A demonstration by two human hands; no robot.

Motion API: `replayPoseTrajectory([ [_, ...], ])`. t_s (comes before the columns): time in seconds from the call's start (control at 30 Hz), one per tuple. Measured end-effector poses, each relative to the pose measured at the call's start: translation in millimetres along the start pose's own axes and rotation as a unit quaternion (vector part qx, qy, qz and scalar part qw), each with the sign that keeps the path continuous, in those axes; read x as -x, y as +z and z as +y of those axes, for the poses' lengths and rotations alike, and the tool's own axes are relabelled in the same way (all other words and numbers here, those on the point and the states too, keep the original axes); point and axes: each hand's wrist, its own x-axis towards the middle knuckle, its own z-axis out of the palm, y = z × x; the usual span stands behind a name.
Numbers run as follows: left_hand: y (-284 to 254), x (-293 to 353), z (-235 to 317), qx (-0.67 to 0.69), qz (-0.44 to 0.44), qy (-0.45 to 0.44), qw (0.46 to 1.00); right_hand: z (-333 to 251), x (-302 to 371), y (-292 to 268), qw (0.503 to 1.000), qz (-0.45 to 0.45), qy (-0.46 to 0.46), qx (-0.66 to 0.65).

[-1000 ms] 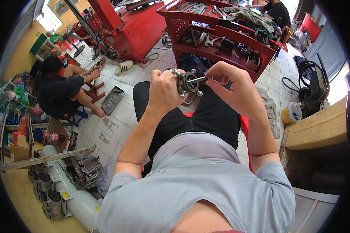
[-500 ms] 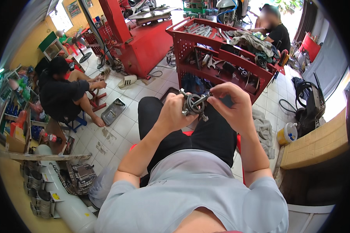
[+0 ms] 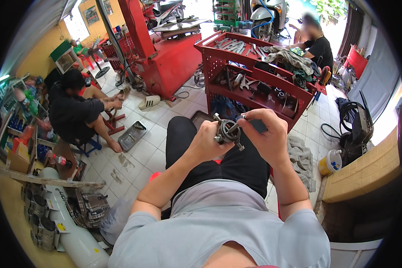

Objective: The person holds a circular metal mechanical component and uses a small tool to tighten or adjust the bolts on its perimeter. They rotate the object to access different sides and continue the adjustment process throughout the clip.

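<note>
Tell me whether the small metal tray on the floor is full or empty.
Looks empty: the metal tray on the white floor tiles shows only its bare grey bottom, though it is small in the view.

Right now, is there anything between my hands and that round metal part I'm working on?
Nothing visible. The left hand grips the round metal part directly from its left side, and the right hand touches it from the right, above the lap. The red tool cart stands beyond, apart from the hands.

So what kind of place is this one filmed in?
Most likely a motorbike repair shop: a red tool cart loaded with wrenches, a scooter parked behind it, and both hands holding a round metal part.
</note>
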Motion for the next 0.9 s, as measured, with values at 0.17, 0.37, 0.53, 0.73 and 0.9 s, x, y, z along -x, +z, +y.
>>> replayPoseTrajectory([
  [0.17, -6, -1, 17, 0.077, -0.02, -0.085, 0.993, 6, -5, -7, 0.995, -0.055, 0.008, -0.079],
  [0.37, -6, -3, 19, 0.073, -0.003, -0.04, 0.997, 6, -5, -12, 0.993, -0.054, -0.027, -0.102],
  [0.53, -6, 0, 15, -0.037, -0.005, 0.009, 0.999, 2, -6, -12, 1.0, 0.009, -0.009, -0.018],
  [0.73, -3, 5, 8, -0.025, 0.031, 0.03, 0.999, 15, -5, -14, 0.999, 0.026, 0.006, -0.048],
  [0.9, -4, 3, 7, -0.023, 0.006, 0.023, 0.999, 3, -6, -11, 0.999, -0.014, -0.004, -0.034],
])
